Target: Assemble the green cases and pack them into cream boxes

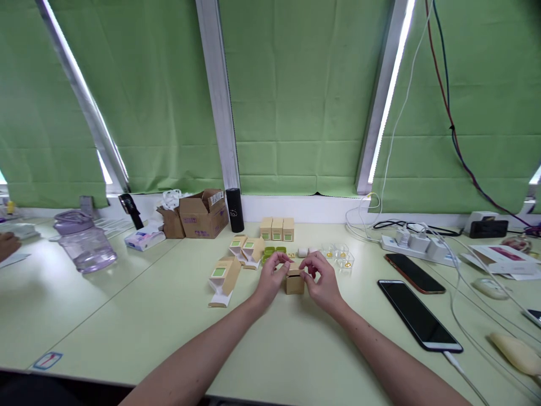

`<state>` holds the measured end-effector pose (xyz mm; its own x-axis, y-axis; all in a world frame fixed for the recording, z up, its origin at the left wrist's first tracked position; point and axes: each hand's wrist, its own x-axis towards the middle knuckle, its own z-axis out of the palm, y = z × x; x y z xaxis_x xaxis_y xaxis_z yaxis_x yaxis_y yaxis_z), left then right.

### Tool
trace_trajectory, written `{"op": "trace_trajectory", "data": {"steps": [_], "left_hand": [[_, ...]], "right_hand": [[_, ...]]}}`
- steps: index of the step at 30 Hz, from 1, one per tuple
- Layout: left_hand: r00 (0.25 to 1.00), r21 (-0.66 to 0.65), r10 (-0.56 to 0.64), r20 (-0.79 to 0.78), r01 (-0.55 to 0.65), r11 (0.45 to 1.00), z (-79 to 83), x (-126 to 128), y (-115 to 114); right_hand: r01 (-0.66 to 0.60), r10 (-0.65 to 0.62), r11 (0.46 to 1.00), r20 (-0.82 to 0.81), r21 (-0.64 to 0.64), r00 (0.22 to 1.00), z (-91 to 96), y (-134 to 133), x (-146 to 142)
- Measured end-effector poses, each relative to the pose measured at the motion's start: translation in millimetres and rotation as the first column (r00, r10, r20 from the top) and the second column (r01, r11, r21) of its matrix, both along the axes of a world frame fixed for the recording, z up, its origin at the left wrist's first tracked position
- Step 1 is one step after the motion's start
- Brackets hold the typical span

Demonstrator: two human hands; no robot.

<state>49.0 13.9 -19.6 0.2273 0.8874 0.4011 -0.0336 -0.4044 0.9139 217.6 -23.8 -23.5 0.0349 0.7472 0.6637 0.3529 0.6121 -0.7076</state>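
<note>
A small tan cardboard box [295, 283] stands on the pale green table [127, 316] between my hands. My left hand [273, 279] pinches its top left edge with curled fingers. My right hand [322, 281] grips the top right side, fingers bent over the flap. Just beyond lie unfolded box blanks [225, 274], several more of them [247, 249], small green inserts [273, 252], and clear little trays holding gold pieces [340, 255]. Three closed tan boxes [277, 229] stand in a row at the back.
Two phones [418, 313] [414, 273] lie to the right, one plugged in, by a power strip [416, 243] with cables. Left: an open carton [203, 213], black cylinder [235, 210], purple jug [83, 241]. Another person's hand [7, 245] shows at far left.
</note>
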Motion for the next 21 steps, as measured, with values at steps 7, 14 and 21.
{"op": "trace_trajectory", "data": {"steps": [7,14,21], "left_hand": [[1.000,0.027,0.010,-0.019,-0.010,1.000,0.0,-1.1,-1.5],[1.000,0.027,0.020,-0.014,-0.020,0.999,0.0,-1.5,-1.5],[1.000,0.027,0.016,-0.025,-0.015,1.000,0.0,-1.8,-2.8]], "right_hand": [[-0.006,0.006,1.000,0.021,0.018,1.000,-3.2,1.4,0.6],[-0.016,0.016,1.000,0.018,0.007,1.000,-1.5,-0.1,0.5],[-0.018,0.016,0.999,0.039,0.030,0.999,-3.6,0.9,1.5]]}}
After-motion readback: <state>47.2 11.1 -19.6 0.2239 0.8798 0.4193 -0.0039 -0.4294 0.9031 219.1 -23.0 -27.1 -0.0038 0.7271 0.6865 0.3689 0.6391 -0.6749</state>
